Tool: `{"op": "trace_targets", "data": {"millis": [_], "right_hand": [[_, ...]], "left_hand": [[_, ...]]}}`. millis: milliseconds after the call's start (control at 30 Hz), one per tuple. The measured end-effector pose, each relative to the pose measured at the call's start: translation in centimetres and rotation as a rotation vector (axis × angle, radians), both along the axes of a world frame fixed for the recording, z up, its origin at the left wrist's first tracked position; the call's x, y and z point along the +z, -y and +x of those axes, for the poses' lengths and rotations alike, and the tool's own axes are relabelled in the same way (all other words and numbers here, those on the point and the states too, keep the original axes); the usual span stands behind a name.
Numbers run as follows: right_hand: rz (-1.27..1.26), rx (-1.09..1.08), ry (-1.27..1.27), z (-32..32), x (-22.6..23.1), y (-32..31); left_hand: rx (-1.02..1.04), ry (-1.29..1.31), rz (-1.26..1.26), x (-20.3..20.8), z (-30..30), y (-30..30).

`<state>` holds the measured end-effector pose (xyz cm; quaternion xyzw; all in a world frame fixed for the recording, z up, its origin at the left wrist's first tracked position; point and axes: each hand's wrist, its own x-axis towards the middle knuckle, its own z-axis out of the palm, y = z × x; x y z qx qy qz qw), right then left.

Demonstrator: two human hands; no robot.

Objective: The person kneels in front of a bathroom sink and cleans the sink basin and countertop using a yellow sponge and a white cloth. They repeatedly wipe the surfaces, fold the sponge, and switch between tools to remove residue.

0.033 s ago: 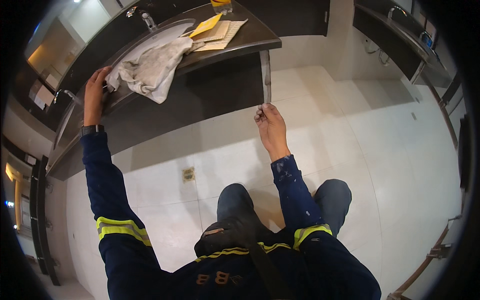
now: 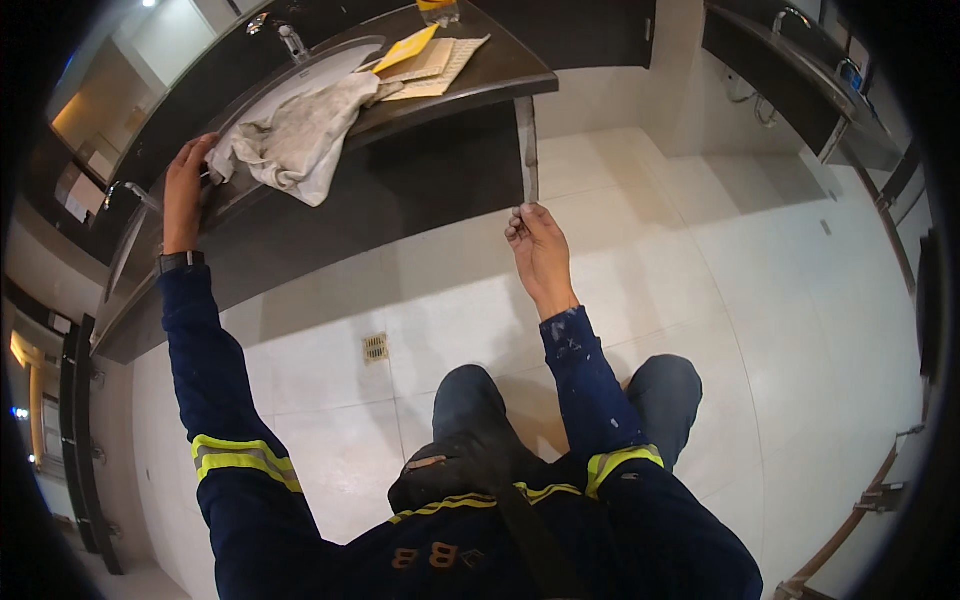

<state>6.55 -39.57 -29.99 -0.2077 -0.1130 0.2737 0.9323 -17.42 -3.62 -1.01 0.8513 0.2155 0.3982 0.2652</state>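
Observation:
My left hand [image 2: 184, 190] rests at the counter's front edge, fingers stretched toward the basin and next to a stained whitish cloth [image 2: 305, 140]. The cloth lies bunched over the basin rim and hangs down the front of the counter. My right hand [image 2: 541, 250] is closed in a pinch at the lower end of a narrow grey strip [image 2: 528, 155]. That strip runs up to the underside of the dark counter's [image 2: 470, 85] right corner. Whether its upper end is attached there, I cannot tell.
Behind the cloth is a white basin [image 2: 335, 65] with a chrome tap [image 2: 293, 44]. Yellow and tan sheets [image 2: 430, 65] lie on the counter, near a yellow-labelled container [image 2: 440, 12]. Another dark counter [image 2: 790, 80] stands at right. A drain [image 2: 375, 347] sits in the tiled floor.

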Motion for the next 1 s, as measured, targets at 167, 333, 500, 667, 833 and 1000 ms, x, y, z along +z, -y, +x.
{"op": "trace_targets", "data": {"millis": [167, 333, 500, 667, 833, 1000], "right_hand": [[-0.059, -0.034, 0.045, -0.1, 0.8, 0.2], [-0.056, -0.054, -0.025, 0.1, 1.6, 0.3], [-0.084, -0.068, -0.007, -0.8, 3.1, 1.3], [-0.107, -0.106, 0.074, -1.4, 4.4, 2.6], [-0.157, -0.157, 0.074, -1.3, 5.4, 3.7], [-0.356, -0.001, -0.004, -0.7, 0.7, 3.5]], "left_hand": [[-0.005, -0.03, 0.078, 0.2, -0.1, 0.4], [-0.012, 0.007, -0.044, 0.3, 0.3, -0.7], [0.0, -0.003, 0.061, 0.1, 0.1, -0.6], [-0.012, 0.051, -0.156, 0.1, 0.2, -1.5], [-0.012, 0.021, -0.2, 0.0, 0.0, -2.4], [-0.038, 0.015, -0.162, -0.3, 0.5, -3.2]]}}
